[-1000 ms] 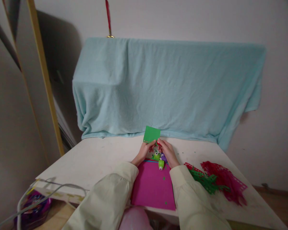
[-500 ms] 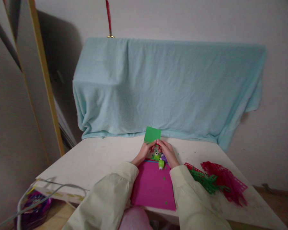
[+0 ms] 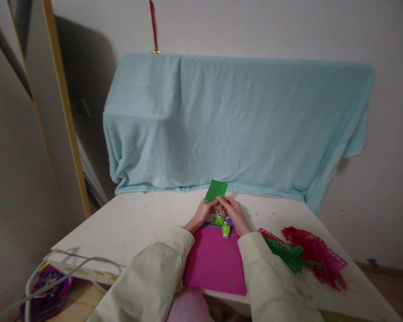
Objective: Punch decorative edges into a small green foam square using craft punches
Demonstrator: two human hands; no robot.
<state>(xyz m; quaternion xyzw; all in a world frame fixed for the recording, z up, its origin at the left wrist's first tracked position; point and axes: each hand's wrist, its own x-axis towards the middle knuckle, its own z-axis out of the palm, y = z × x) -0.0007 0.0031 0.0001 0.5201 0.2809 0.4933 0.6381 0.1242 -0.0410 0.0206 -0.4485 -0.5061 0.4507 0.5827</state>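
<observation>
A small green sheet of paper (image 3: pixel 216 190) sticks up at the far side of my hands, its near edge between them. My left hand (image 3: pixel 200 213) has its fingers closed on that sheet. Curled against it from the other side, my right hand (image 3: pixel 237 215) grips what looks like a small red craft punch (image 3: pixel 220 206), largely hidden by the fingers. Just below my hands lie two lime-green craft punches (image 3: pixel 226 231) and a purple one (image 3: pixel 229 221). Under them is a stack of coloured paper with a magenta sheet (image 3: pixel 215 264) on top, dotted with tiny green paper bits.
Punched red and green paper strips (image 3: pixel 289 255) lie heaped at the right of the white table (image 3: pixel 147 219). A light blue cloth (image 3: pixel 238 120) hangs behind it. Grey cables (image 3: pixel 87 259) and a purple package (image 3: pixel 49 286) are at the lower left.
The green sheet has shifted slightly right and now leans and tilts more between my hands. Both hands have stayed together in nearly the same spot.
</observation>
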